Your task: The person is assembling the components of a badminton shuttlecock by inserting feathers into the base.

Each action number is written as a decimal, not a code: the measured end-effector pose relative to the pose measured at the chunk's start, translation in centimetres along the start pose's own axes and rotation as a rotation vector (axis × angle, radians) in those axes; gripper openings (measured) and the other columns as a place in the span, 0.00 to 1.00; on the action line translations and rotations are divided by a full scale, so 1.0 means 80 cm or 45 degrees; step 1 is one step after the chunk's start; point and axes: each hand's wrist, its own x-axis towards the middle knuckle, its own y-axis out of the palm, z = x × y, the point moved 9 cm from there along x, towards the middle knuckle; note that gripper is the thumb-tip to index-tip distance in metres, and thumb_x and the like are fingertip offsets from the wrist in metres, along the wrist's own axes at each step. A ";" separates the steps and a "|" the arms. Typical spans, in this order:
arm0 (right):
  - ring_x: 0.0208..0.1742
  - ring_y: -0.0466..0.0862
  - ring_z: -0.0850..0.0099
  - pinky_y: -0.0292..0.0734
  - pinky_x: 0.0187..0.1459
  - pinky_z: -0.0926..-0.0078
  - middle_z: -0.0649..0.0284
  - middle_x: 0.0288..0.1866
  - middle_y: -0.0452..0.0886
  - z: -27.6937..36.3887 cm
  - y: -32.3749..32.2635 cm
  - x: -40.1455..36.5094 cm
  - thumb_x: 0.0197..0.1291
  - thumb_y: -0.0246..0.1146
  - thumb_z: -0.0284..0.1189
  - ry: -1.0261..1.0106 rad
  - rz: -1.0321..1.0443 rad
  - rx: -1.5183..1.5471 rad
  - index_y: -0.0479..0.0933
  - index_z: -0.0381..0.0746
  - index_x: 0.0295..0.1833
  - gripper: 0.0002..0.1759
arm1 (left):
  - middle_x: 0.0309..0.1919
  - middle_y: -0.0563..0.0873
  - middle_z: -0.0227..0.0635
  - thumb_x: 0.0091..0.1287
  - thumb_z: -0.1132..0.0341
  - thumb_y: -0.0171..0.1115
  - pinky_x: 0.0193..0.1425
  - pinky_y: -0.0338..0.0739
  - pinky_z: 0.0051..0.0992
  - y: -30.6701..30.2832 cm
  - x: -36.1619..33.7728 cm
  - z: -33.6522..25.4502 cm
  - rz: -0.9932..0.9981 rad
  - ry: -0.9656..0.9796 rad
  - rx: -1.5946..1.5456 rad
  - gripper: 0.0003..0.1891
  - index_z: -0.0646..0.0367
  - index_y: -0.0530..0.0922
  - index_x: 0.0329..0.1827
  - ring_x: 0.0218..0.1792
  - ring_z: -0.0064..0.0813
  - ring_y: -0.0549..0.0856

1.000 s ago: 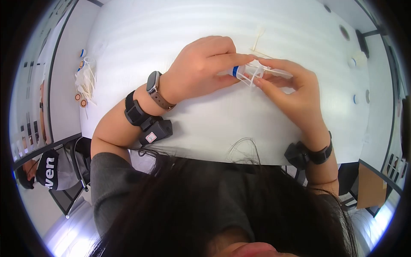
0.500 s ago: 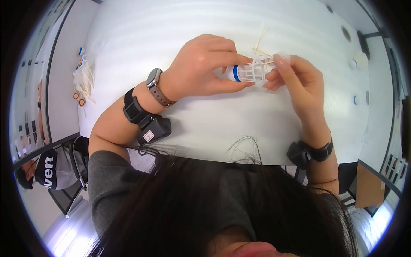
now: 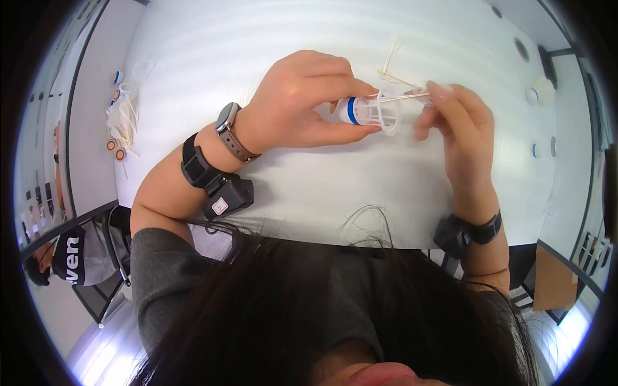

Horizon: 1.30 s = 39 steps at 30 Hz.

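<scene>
A shuttlecock (image 3: 353,109) with a blue band and a white ribbed plastic cage lies on its side between the thumb and fingers of my left hand (image 3: 315,103). Its cage opens toward the right. My right hand (image 3: 458,116) pinches a pale feather (image 3: 412,97) between thumb and forefinger, the other fingers being loosely curled. The thin shaft of this feather points left and overlaps the cage's ring in this view. Just beyond it, loose feathers (image 3: 388,59) lie on the white table (image 3: 309,186).
At the left edge sits a pile of feathers and shuttlecock parts (image 3: 122,119). Toward the right stand a feathered shuttlecock (image 3: 539,94) and another blue-banded piece (image 3: 537,150). A person in a cap (image 3: 38,267) is at the far lower left.
My right hand has drawn back to the right with the feather, and more of its shaft and of the cage shows. The left hand keeps its hold on the shuttlecock.
</scene>
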 end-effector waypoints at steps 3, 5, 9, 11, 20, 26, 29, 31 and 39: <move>0.22 0.79 0.76 0.73 0.30 0.80 0.62 0.21 0.81 0.012 -0.006 -0.002 0.70 0.62 0.32 -0.109 -0.065 -0.018 0.81 0.33 0.34 0.14 | 0.22 0.80 0.29 0.51 0.60 0.79 0.28 0.71 0.28 -0.001 0.000 0.000 0.012 -0.013 -0.024 0.14 0.56 0.85 0.35 0.22 0.30 0.78; 0.22 0.79 0.76 0.73 0.30 0.80 0.62 0.21 0.81 0.013 -0.008 -0.003 0.70 0.62 0.32 -0.122 -0.101 -0.003 0.81 0.33 0.34 0.14 | 0.23 0.81 0.29 0.52 0.60 0.78 0.28 0.71 0.28 -0.001 -0.001 0.002 0.007 -0.012 -0.041 0.13 0.57 0.84 0.34 0.23 0.31 0.78; 0.21 0.78 0.77 0.72 0.29 0.81 0.62 0.21 0.80 0.014 -0.012 -0.006 0.70 0.62 0.31 -0.165 -0.149 -0.015 0.82 0.32 0.35 0.14 | 0.32 0.83 0.38 0.56 0.69 0.69 0.35 0.74 0.28 0.005 -0.006 0.011 0.100 -0.089 -0.138 0.15 0.63 0.80 0.46 0.29 0.35 0.81; 0.21 0.77 0.78 0.72 0.28 0.82 0.62 0.22 0.81 0.018 -0.011 -0.009 0.70 0.62 0.31 -0.205 -0.175 -0.040 0.82 0.31 0.36 0.13 | 0.36 0.84 0.40 0.59 0.70 0.66 0.37 0.75 0.29 0.012 -0.013 0.022 0.148 -0.222 -0.202 0.16 0.63 0.78 0.50 0.32 0.36 0.82; 0.23 0.76 0.81 0.75 0.27 0.83 0.62 0.27 0.80 0.042 -0.008 -0.025 0.69 0.62 0.21 -0.497 -0.243 -0.250 0.81 0.26 0.38 0.08 | 0.37 0.85 0.38 0.62 0.67 0.66 0.39 0.77 0.29 0.015 -0.011 0.019 0.187 -0.175 -0.058 0.16 0.62 0.77 0.50 0.33 0.38 0.84; 0.23 0.76 0.81 0.75 0.27 0.83 0.60 0.30 0.82 0.047 -0.008 -0.026 0.68 0.62 0.19 -0.578 -0.222 -0.362 0.81 0.26 0.40 0.06 | 0.31 0.84 0.37 0.63 0.64 0.65 0.34 0.75 0.31 0.015 -0.010 0.020 0.139 -0.175 -0.011 0.13 0.60 0.77 0.47 0.29 0.38 0.82; 0.23 0.76 0.80 0.74 0.27 0.83 0.58 0.30 0.83 0.051 -0.005 -0.026 0.70 0.60 0.21 -0.558 -0.272 -0.392 0.81 0.26 0.41 0.08 | 0.28 0.82 0.36 0.63 0.64 0.64 0.32 0.73 0.32 0.017 -0.010 0.022 0.123 -0.218 -0.066 0.11 0.60 0.76 0.44 0.27 0.38 0.81; 0.23 0.76 0.80 0.73 0.27 0.83 0.57 0.32 0.84 0.050 -0.023 -0.023 0.72 0.58 0.23 -0.538 -0.367 -0.243 0.81 0.26 0.42 0.10 | 0.26 0.81 0.36 0.63 0.65 0.62 0.31 0.72 0.32 0.018 -0.015 0.030 0.147 -0.283 -0.110 0.10 0.59 0.76 0.43 0.26 0.38 0.80; 0.29 0.85 0.76 0.73 0.28 0.83 0.55 0.37 0.88 0.017 -0.029 0.010 0.70 0.63 0.28 -0.250 -0.200 -0.276 0.83 0.29 0.49 0.12 | 0.27 0.79 0.33 0.53 0.62 0.65 0.31 0.71 0.34 0.005 -0.009 0.016 0.068 -0.050 -0.274 0.11 0.55 0.76 0.35 0.26 0.40 0.77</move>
